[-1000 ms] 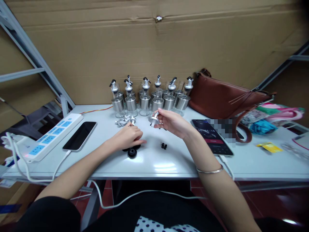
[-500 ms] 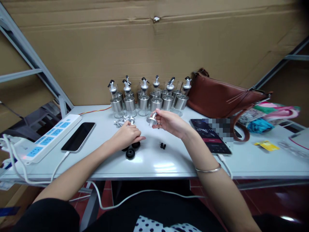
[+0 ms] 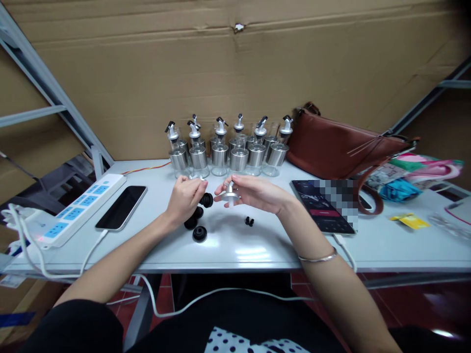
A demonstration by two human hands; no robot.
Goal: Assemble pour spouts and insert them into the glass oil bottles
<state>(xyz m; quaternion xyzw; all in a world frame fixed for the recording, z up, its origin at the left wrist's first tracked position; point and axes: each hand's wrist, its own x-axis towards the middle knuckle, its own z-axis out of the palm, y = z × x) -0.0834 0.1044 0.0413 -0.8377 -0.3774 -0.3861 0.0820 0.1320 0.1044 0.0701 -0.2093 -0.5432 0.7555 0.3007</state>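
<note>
My right hand (image 3: 253, 190) holds a silver pourer spout (image 3: 230, 195), its wide collar low and a short pale stem pointing down. Its fingers wrap the spout from behind. To the left, my left hand (image 3: 186, 198) is closed, thumb uppermost; what lies inside the fingers, if anything, is hidden. A bit of something pale shows just above its knuckles. Beside that hand, black ribbed stoppers (image 3: 199, 234) lie on the table, one partly under the fingers. Small black pieces (image 3: 249, 221) sit below my right hand.
Glass and steel bottles (image 3: 239, 159), several with pourers, stand at the back against cardboard (image 3: 147, 88). A power strip (image 3: 81, 211) and phone (image 3: 121, 208) lie left. To the right are a lit phone (image 3: 320, 213), a brown bag (image 3: 331, 147) and a yellow packet (image 3: 412, 220).
My left hand has risen and turned thumb-up, now covering the pale loose parts and uncovering more black stoppers. My right hand has lowered slightly, bringing the spout down, stem still downward.
</note>
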